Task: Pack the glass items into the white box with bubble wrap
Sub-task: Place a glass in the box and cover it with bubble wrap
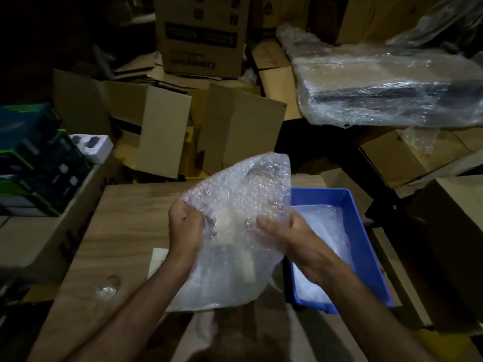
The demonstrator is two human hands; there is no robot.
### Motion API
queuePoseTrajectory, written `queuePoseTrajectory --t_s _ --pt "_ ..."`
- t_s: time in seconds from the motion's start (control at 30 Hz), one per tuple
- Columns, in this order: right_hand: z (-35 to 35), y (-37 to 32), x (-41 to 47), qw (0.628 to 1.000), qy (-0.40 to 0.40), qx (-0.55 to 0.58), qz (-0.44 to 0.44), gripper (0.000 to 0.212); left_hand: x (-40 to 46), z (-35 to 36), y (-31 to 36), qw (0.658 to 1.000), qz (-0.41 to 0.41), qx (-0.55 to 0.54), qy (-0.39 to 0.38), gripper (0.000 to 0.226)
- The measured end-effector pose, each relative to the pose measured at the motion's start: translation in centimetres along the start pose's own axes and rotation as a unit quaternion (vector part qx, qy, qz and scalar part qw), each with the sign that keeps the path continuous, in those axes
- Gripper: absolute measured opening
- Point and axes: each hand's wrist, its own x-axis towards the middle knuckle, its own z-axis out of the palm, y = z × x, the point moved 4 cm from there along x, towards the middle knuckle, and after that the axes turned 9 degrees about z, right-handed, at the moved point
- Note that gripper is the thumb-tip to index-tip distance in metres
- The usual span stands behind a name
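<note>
I see my left hand (184,226) and right hand (286,241) both with fingers curled, gripping the clear crinkled bubble wrap sheet (235,210) above the pale wooden table (122,231), a blue plastic tray (358,231) just beside it at right.

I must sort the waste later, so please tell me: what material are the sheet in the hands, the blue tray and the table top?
The sheet, gripped by left hand and right hand, looks like clear plastic bubble wrap: rows of small air pockets, shiny. The blue tray seems moulded plastic, smooth and even in colour. The table top shows pale wood grain, perhaps laminate; I cannot tell.
</note>
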Motion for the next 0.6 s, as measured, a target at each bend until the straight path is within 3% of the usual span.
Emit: queuePoseTrajectory --t_s 0.07,0.17,0.23,0.3,0.37,0.47,0.53,0.6 --pt "1.7 1.2 0.4 0.998 -0.01 -0.048 0.03 0.065 0.9 -1.1 0.1 0.999 -0.044 0.018 -0.003 0.018" --pt "3.2 1.2 1.3 0.998 0.058 0.009 0.01 0.04 1.7 -2.9 -0.7 0.987 -0.149 0.027 -0.052 0.018" --pt "3.3 1.5 2.1 0.993 0.117 -0.031 -0.011 0.055 1.8 -4.7 -2.2 0.957 -0.271 -0.015 -0.107 0.028" --pt "3.4 2.4 2.5 0.98 0.168 -0.1 -0.039 0.077 1.3 -7.0 -3.3 0.919 -0.34 -0.042 -0.196 0.047" --pt "3.6 2.9 2.3 0.967 0.182 -0.158 -0.078 0.094 0.2 -8.8 -4.2 0.906 -0.327 -0.044 -0.267 0.066" --pt "4.3 2.6 2.1 0.959 0.147 -0.202 -0.133 0.087 -1.2 -10.3 -5.0 0.939 -0.259 0.031 -0.224 0.097" --pt "4.4 2.7 2.3 0.956 0.122 -0.234 -0.131 0.064 -1.1 -10.5 -4.8 0.956 -0.198 0.059 -0.209 0.093" --pt "4.0 3.2 2.3 0.957 0.101 -0.254 -0.099 0.061 -0.5 -10.9 -4.8 0.968 -0.152 0.037 -0.197 0.076"
